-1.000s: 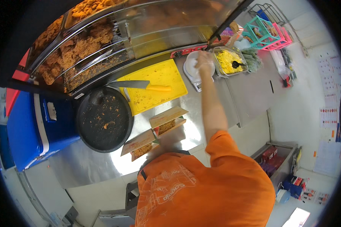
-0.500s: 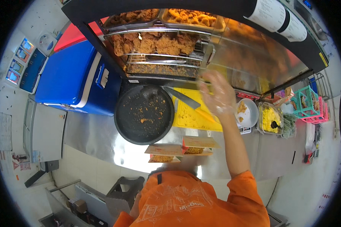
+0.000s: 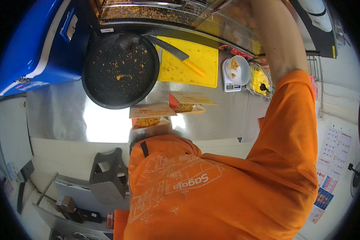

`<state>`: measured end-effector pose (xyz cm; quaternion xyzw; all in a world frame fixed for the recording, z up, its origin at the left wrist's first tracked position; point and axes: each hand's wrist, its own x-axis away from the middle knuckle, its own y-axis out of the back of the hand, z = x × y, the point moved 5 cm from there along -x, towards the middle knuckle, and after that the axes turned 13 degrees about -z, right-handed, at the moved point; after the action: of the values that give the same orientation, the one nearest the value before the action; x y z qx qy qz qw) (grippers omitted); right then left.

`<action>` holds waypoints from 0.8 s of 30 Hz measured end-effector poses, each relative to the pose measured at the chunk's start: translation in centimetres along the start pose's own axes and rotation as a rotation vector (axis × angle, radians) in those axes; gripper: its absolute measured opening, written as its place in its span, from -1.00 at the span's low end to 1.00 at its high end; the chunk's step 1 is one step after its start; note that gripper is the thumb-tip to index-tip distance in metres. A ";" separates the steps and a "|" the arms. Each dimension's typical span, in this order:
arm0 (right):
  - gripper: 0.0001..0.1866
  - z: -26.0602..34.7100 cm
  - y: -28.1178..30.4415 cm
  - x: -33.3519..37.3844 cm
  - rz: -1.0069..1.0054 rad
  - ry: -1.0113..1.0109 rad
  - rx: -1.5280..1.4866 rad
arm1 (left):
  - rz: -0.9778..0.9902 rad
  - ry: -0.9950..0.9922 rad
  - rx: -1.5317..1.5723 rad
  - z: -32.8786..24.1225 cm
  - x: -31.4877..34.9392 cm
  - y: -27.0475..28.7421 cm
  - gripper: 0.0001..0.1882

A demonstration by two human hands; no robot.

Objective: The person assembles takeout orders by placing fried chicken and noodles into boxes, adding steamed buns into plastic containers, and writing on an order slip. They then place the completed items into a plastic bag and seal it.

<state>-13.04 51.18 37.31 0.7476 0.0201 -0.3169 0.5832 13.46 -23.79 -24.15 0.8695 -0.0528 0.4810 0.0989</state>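
Observation:
My right forearm (image 3: 282,38) reaches up past the glass front of the warming cabinet (image 3: 148,17), and its hand lies beyond the top edge of the picture. My left hand is out of sight too. Below the cabinet, a knife (image 3: 177,51) with a yellow handle rests across a yellow cutting board (image 3: 206,54). Its blade tip reaches the rim of a round black pan (image 3: 108,86) holding scattered crumbs. Two open paper boxes, a left box (image 3: 154,110) and a right box (image 3: 194,98), stand nearer me with crumbly brown food inside.
A white bowl (image 3: 244,73) with a few fried bits sits on a small scale (image 3: 231,86). Beside it is a container of yellow shreds (image 3: 260,75). A blue cooler (image 3: 32,40) flanks the pan at left. A grey stool (image 3: 108,180) stands below the steel counter (image 3: 56,108).
My gloved right hand, over the cutting board before, has gone up and right out of the picture. The view has shifted, so the counter things appear higher and further left.

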 end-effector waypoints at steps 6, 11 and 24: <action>-0.60 0.6 0.9 1.2 0.017 0.050 0.045 | 0.013 0.006 0.043 0.0 -1.1 -0.8 -0.66; -0.60 1.1 1.1 1.8 0.020 0.104 0.083 | 0.049 -0.003 0.044 0.6 -1.7 -0.8 -0.64; -0.60 3.9 3.0 1.5 -0.020 0.310 0.174 | 0.107 -0.065 0.148 4.9 0.2 -1.4 -0.68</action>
<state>-12.39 46.28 38.69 0.8350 0.0896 -0.2041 0.5030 17.89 -23.54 -26.64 0.8855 -0.0665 0.4599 0.0070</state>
